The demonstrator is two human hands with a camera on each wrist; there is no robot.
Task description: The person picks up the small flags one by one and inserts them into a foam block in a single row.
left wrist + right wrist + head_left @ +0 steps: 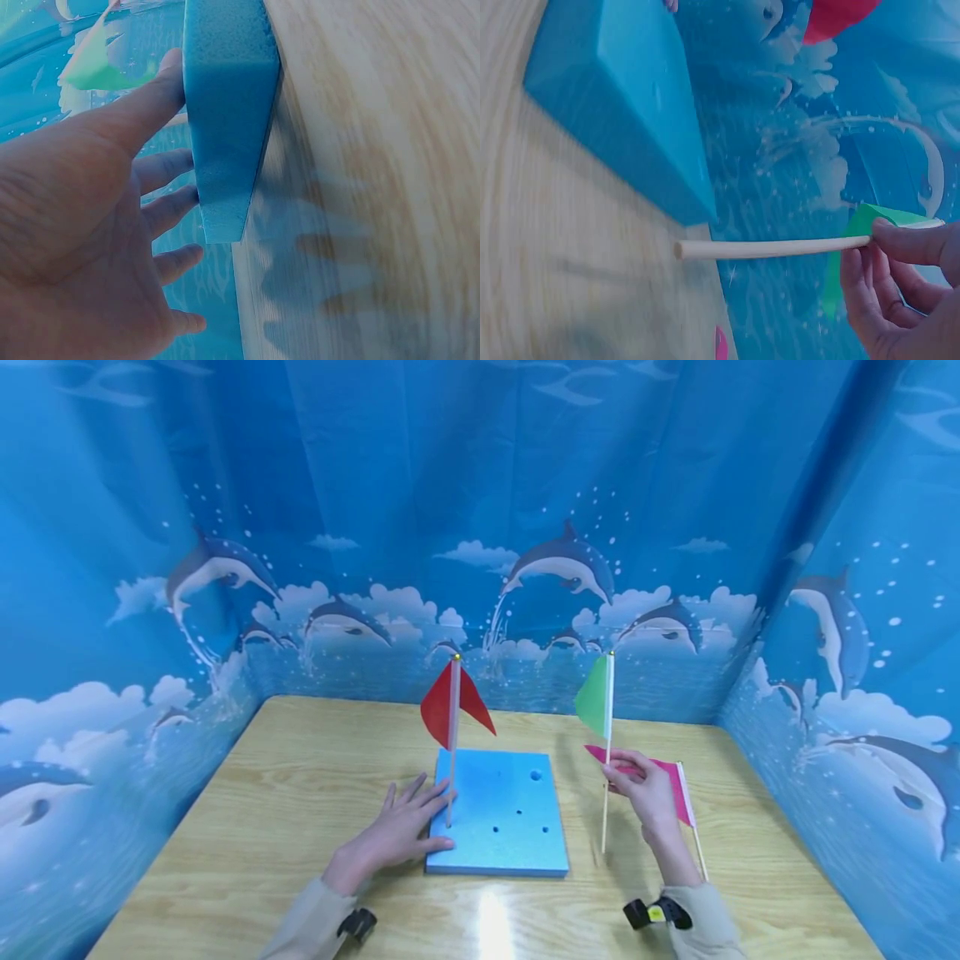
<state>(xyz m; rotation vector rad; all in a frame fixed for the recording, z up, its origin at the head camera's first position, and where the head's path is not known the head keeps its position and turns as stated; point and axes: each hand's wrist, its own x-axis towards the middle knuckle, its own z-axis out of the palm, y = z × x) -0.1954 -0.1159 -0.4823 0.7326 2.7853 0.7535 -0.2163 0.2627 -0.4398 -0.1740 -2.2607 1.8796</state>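
Green flag [592, 697] is located to the right of the blue foam block [517, 852] and is held by the right hand [647, 792], the nearer of the two. Right-hand fingers: thumb and fingertips closed in a pinch on the flag's wooden stick [780, 249], partway along its length. Stick axis: close to vertical; the lower end extends down from the fingers and appears clear of the table [337, 760]. Governing relation: this end is near the block's right edge, with the unfilled holes [519, 812] in the top face to its left. Left hand [397, 831]: fingers extended and spread, touching the block's left side beside the red flag [437, 708], which stands in the block. Pink flag [681, 785] lies on the table, partly hidden by the right hand.
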